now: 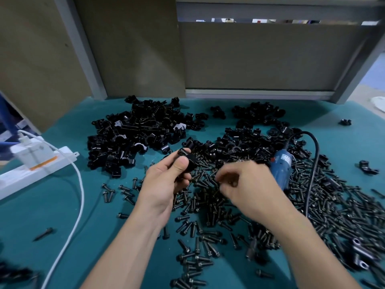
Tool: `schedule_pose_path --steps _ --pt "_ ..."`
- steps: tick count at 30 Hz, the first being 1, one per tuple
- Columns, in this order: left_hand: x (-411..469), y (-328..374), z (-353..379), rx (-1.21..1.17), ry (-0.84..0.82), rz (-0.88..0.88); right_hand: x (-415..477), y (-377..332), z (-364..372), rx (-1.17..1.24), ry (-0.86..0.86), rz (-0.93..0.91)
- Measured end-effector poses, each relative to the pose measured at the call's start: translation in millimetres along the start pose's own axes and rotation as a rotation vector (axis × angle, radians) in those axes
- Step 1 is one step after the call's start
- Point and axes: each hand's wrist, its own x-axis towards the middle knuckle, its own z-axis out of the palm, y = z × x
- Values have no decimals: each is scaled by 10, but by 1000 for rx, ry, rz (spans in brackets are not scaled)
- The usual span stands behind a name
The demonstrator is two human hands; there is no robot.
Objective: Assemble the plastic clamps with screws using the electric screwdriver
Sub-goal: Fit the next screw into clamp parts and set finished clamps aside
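My left hand (pixel 166 180) grips a black plastic clamp (pixel 187 158) above the green table. My right hand (pixel 245 182) is blurred, its fingers curled down into the heap of black screws (pixel 208 203); whether they pinch a screw is unclear. The blue electric screwdriver (pixel 281 170) lies on the screws just right of my right hand, its black cord (pixel 312 163) looping back. One large pile of black clamp parts (pixel 137 134) sits at the back left, another pile of clamp parts (pixel 256 130) at the back right.
A white power strip (pixel 37 165) with a plugged adapter and a white cable (pixel 77 205) lies at the left. Screws spread widely over the right half of the green mat (pixel 93 226). Brown boards and a grey frame (pixel 250 59) wall off the back.
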Motion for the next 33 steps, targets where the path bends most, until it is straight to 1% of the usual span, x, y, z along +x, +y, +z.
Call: schedule_pose_path --steps 1,2,3,5,8,14,16,18,19,20,23,24,25,28,31,33 --pt "7 -2 -15 6 14 -6 -3 -4 30 -89 -107 -25" --pt "12 -10 -21 16 18 -13 -12 -16 69 -143 -178 -46" --pt "14 -22 -23 30 17 -17 -18 -30 103 -164 -209 -65" --pt "19 -46 -20 63 6 -20 -17 -31 148 -164 -230 -84" --pt "12 -66 -7 101 -14 -8 2 -7 149 -133 -292 -50" --pt "-6 -63 -7 85 1 1 -10 5 167 -60 -247 -12" --pt "-1 -54 -16 75 13 10 -3 0 144 53 -148 21" --pt "8 -36 -30 83 19 29 5 -8 89 218 -38 41" --pt "12 -25 -38 100 17 41 5 -14 58 322 -19 54" --pt "15 -12 -46 119 14 53 8 -21 36 462 -26 78" --pt "30 16 -87 150 17 72 -26 -70 3 1050 -98 184" --pt "38 12 -101 167 9 79 -39 -86 9 1174 -100 205" --pt "38 5 -111 196 -10 90 -47 -96 21 1235 -81 218" --pt "13 -39 -77 312 -116 130 -44 -106 57 1233 8 195" --pt "-26 -75 -27 354 -222 150 -36 -110 71 1265 19 153" --pt "-35 -83 -24 368 -253 164 -35 -109 80 1298 13 142"
